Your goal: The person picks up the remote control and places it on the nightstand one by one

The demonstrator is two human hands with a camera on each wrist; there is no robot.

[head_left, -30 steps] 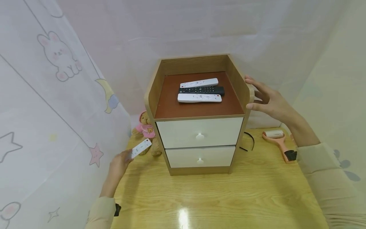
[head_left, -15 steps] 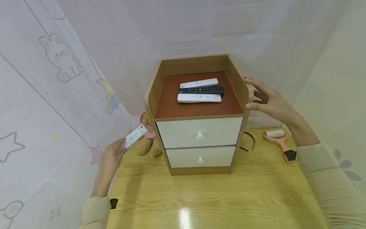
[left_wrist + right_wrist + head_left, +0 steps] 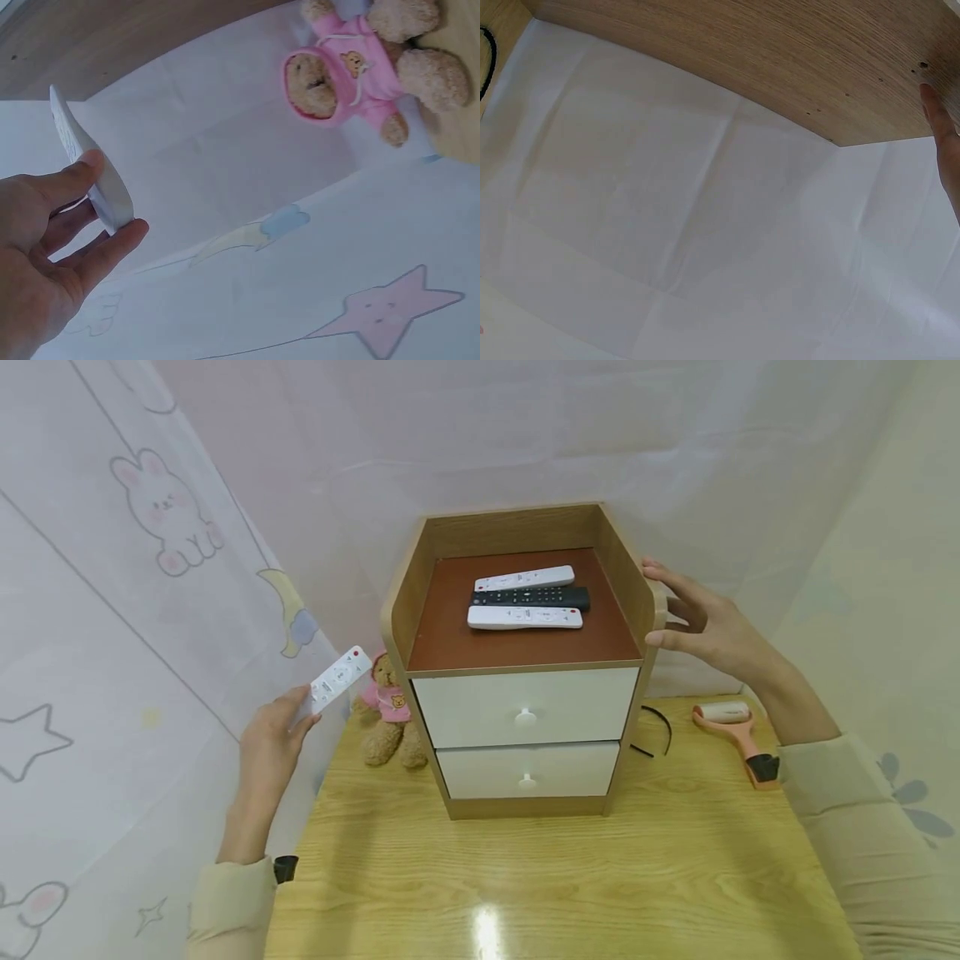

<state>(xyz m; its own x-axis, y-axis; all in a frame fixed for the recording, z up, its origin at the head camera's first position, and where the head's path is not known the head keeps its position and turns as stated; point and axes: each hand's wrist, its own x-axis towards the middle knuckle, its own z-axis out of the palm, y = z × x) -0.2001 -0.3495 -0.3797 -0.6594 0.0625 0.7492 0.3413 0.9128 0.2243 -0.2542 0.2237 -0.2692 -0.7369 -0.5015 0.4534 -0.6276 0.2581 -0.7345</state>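
Note:
My left hand pinches a white remote control in the air, left of the cabinet and in front of the teddy bear. In the left wrist view, thumb and fingers hold the remote by its edges. My right hand touches the outer right side of the small wooden cabinet with its fingertips, fingers spread. On the cabinet's brown top lie a white remote, a black remote and another white remote, side by side.
The cabinet has two white drawers, the upper drawer and lower drawer, both closed. A teddy bear in a pink hoodie sits at its left. To the right lie a black headband and a lint roller. Printed cloth hangs around.
My left hand has risen and moved left with the white remote, away from the teddy bear. The right hand stays at the cabinet's side, and the remotes on top have not moved.

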